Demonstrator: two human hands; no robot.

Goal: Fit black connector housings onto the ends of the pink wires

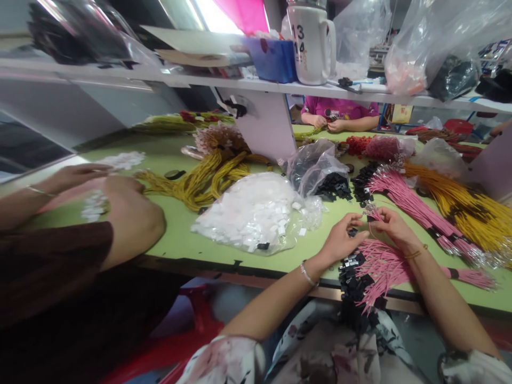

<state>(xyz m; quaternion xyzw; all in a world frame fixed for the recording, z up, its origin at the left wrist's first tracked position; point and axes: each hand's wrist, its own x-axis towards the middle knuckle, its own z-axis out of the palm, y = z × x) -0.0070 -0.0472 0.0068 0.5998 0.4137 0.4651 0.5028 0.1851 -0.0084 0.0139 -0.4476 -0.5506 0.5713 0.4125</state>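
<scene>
Near the table's front edge, my left hand [344, 237] has its fingers curled, with a small black plastic connector [352, 232] showing between thumb and fingers. Just beside it, my right hand [394, 228] pinches a few thin pink wires [372, 214] by their shiny metal-tipped ends. The two hands nearly touch at the fingertips. Below them spreads a bunch of pink wires [384, 266], many ending in black connectors [352, 282] that hang over the edge toward my lap. A longer pink wire bundle [416, 208] lies beyond my right hand.
A clear bag of white connectors [256, 213] lies left of my hands, with loose black connectors [334, 186] behind. Yellow wires [460, 197] lie right, olive wires [212, 176] left. A co-worker's arm [132, 213] rests at left. A shelf [200, 77] holding a mug [310, 48] crosses above.
</scene>
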